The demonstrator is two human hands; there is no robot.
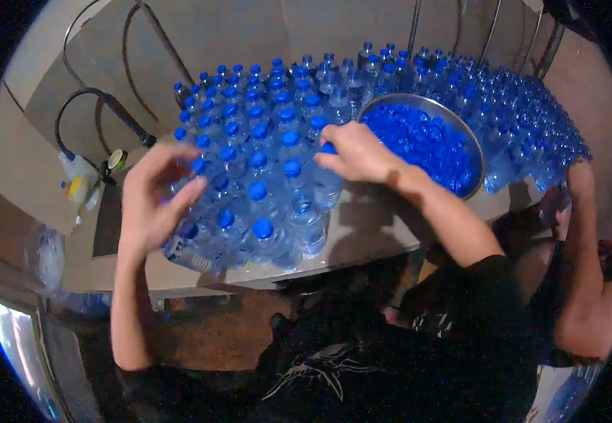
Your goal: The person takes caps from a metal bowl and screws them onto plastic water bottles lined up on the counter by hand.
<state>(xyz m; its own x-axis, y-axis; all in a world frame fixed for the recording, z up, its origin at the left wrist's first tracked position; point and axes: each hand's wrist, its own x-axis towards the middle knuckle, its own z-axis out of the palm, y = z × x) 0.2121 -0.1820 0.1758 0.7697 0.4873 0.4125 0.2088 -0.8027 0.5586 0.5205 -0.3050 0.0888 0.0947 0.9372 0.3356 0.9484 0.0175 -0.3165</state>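
Observation:
Clear plastic bottles with blue caps stand packed together on the counter. My left hand (pixel 152 196) is at the left side of this group, thumb and fingers apart in a loose curve, with nothing between them. Just past its fingertips is a capped bottle (pixel 222 189). On the right of the group, my right hand (pixel 359 151) has its thumb and fingers closed around a blue bottle cap (pixel 328 148) at the top of a bottle. Close by the right hand, a front bottle (pixel 307 224) has no cap. A metal bowl (pixel 481 166) full of loose blue caps sits beyond my right wrist.
More bottles (pixel 517 113) crowd the right part of the counter (pixel 383 222). Another person's arm (pixel 582 240) reaches up to them. Black hoses (pixel 119 109) hang at the back left, near a spray bottle (pixel 80 169) and a roll of tape (pixel 117 161).

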